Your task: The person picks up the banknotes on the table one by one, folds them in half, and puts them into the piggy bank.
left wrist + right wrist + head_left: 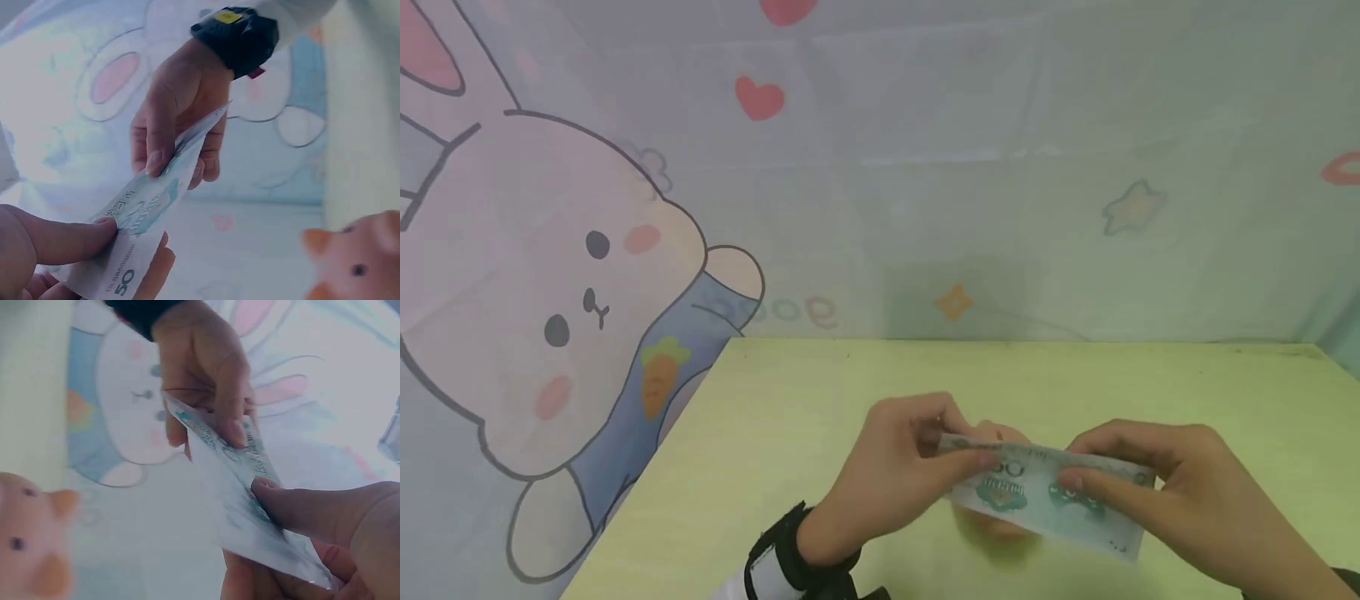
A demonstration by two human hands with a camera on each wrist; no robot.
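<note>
Nearest the camera, a black wrist strap (790,558) on the left forearm, low over the table's near edge. Just beyond, held above the pale green table (820,392) between both hands: a greenish banknote (1045,498), tilted, long edge running from upper left to lower right, numerals "50" readable in the left wrist view. Left hand (895,475) pinching the note's left end, thumb on the near face and fingers curled behind, closed tight on the paper. Right hand (1157,492) gripping the right end the same way, thumb (1101,492) pressed flat on the printed face, fingers folded under and behind. Partly hidden beneath the note, something pinkish orange (992,525) resting on the table, too covered to make out from above; seen in both wrist views as a pink pig figure (356,262) with small dark eyes, close to the hands. Farther back, the table's far edge meeting a pastel backdrop (1000,167) printed with a large cartoon rabbit (550,283), a carrot, red hearts and a faint star
</note>
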